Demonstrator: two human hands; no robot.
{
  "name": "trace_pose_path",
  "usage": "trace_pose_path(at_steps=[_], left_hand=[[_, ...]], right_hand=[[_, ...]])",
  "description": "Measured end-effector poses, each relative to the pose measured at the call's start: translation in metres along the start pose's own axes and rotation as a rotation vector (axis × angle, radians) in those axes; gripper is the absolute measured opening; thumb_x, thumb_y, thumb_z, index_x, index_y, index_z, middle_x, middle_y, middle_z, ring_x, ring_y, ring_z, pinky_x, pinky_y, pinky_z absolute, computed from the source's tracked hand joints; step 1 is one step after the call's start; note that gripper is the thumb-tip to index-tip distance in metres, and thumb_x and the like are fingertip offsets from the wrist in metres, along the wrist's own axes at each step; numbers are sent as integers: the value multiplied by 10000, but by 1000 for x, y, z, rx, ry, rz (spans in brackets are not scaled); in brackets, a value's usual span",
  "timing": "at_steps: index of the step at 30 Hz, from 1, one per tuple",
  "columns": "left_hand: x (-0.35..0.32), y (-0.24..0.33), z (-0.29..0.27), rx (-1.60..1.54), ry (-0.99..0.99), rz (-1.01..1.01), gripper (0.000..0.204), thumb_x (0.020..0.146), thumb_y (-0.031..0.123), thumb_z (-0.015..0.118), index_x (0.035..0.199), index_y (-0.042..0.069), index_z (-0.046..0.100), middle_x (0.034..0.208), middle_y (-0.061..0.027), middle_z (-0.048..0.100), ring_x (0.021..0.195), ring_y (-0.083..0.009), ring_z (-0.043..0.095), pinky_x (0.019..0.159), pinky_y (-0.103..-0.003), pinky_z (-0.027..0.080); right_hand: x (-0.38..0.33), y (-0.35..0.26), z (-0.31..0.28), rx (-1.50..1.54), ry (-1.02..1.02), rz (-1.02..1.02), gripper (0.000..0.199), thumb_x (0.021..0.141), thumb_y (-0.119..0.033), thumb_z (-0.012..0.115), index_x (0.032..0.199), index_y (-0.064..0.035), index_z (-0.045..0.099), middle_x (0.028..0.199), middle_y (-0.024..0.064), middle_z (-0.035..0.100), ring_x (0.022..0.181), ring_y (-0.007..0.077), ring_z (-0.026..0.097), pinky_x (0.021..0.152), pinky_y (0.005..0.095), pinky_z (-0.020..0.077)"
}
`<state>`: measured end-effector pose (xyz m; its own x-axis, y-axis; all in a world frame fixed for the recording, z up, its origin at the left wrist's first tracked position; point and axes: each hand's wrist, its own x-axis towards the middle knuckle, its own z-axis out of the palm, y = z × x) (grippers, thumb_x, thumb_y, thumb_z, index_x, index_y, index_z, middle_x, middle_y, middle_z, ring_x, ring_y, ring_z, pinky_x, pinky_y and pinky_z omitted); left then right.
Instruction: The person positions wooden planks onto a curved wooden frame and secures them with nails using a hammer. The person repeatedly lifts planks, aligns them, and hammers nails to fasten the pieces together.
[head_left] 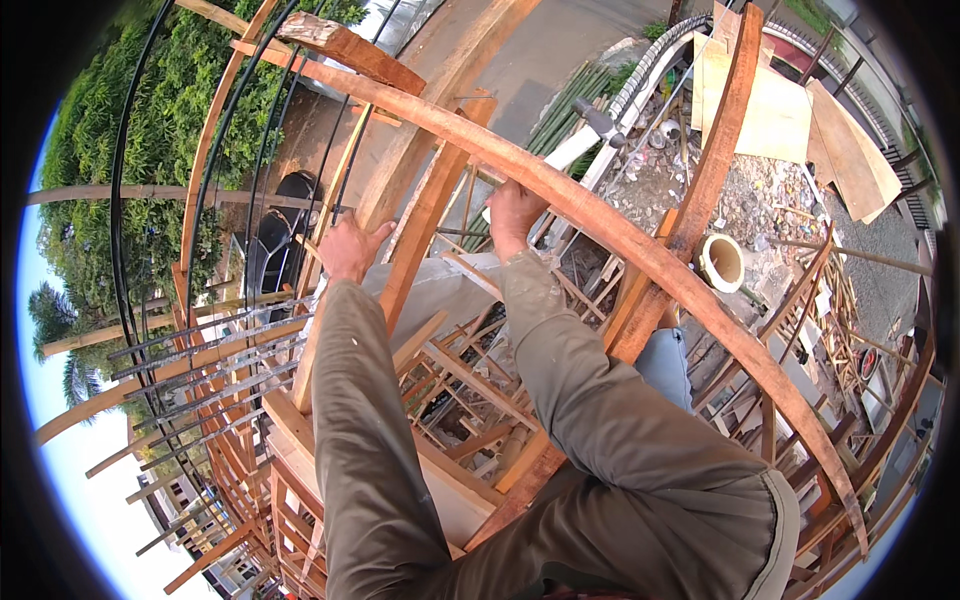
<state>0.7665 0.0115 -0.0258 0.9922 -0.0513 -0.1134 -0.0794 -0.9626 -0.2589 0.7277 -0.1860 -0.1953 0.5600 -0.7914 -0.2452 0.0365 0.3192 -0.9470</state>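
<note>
My left hand (pixel 350 246) grips the side of a thick wooden beam (pixel 410 165), its thumb stretched across the wood. My right hand (pixel 514 214) is closed around the pale handle of a hammer (pixel 600 122). The hammer's dark head points away to the upper right, above the ground far below. A long reddish timber (pixel 600 222) runs diagonally across the view and hides part of the handle. Between my hands an upright-looking plank (pixel 425 232) slants down beside the beam.
Several rafters and battens (pixel 265 375) fill the left. A cut timber block (pixel 350 50) lies across the beams at the top. Black cables (pixel 122 190) hang near the trees. Far below are rubble (pixel 655 185), plywood sheets (pixel 760 110) and a pale bucket (pixel 720 262).
</note>
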Motion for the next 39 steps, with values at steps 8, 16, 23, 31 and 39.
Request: trace_pose_path(at_steps=[8,16,23,31,39], left_hand=[[-2,-8,9,-37,-5,2,853,739,753,728,1089,-24,676,881,-250,738,893,-419,729,782,-509,560],[-2,-4,9,-24,31,-7,837,722,730,756,1090,-20,697,894,-251,740,887,-410,735,791,-492,575],[-9,-20,22,-37,55,17,843,747,748,732,1043,-38,668,839,-245,731,850,-417,733,745,-494,565],[-3,-7,4,-74,61,17,836,710,702,785,1089,-36,683,876,-259,735,863,-429,730,775,-501,574],[2,-2,5,-53,62,10,814,716,682,789,1107,-24,690,889,-259,738,876,-413,736,781,-489,579]], right_hand=[[-20,-70,-1,212,-154,373,302,982,-169,574,1211,5,482,698,69,543,437,156,515,391,323,415],[-17,-12,13,128,-75,64,437,964,-93,623,1348,-25,427,993,124,611,709,155,635,491,314,487],[-21,-39,6,297,119,100,265,981,-122,570,1210,9,538,1084,166,621,728,239,656,634,362,541],[-5,-20,4,64,-71,4,433,976,-193,590,1327,-14,410,1123,158,546,867,235,612,574,379,519],[3,-38,5,-165,-38,-128,420,991,-192,606,1305,-8,398,1082,145,535,996,263,573,883,460,445]])
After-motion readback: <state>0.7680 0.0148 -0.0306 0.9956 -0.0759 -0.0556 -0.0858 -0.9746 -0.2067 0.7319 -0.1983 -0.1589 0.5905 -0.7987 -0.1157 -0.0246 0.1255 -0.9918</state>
